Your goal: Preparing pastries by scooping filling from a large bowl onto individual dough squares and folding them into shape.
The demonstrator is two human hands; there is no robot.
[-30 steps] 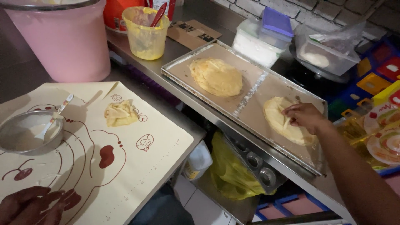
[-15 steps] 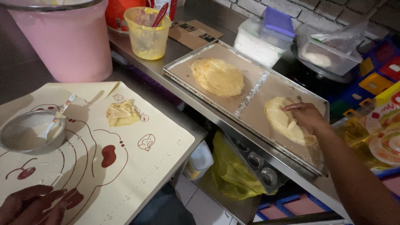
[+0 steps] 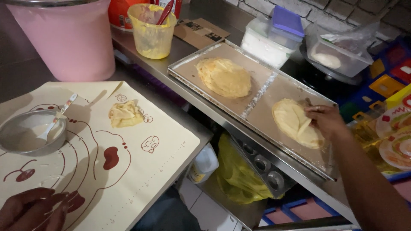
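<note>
The pale yellow, round flatbread [image 3: 295, 123] lies on the right half of a flat rectangular steel griddle [image 3: 257, 96] at the right centre of the frame, one edge folded up where the right hand [image 3: 326, 119] pinches it with fingers drawn together. A second, browner flatbread [image 3: 224, 77] sits on the griddle's left half, well apart.

At the upper centre, a flattened brown cardboard piece [image 3: 198, 32] lies beside a translucent yellow plastic cup [image 3: 152, 32] holding a red utensil. A clear tub with a blue lid [image 3: 274, 36] and a clear box of white dough [image 3: 336, 55] stand behind the griddle; colourful printed packets [image 3: 396, 128] crowd the right edge. A pink bucket [image 3: 68, 40] fills the upper left.

The griddle's front edge overhangs control knobs [image 3: 262, 167] and a yellow plastic bag [image 3: 237, 175]. At lower left a cream silicone mat with dark red cartoon print [image 3: 128, 171] carries a small lump of dough [image 3: 125, 114] and a round steel bowl with a white spoon [image 3: 32, 132] (much of the mat is bare). The left hand [image 3: 32, 209] rests on the mat's near corner, fingers loosely together, holding nothing visible.
</note>
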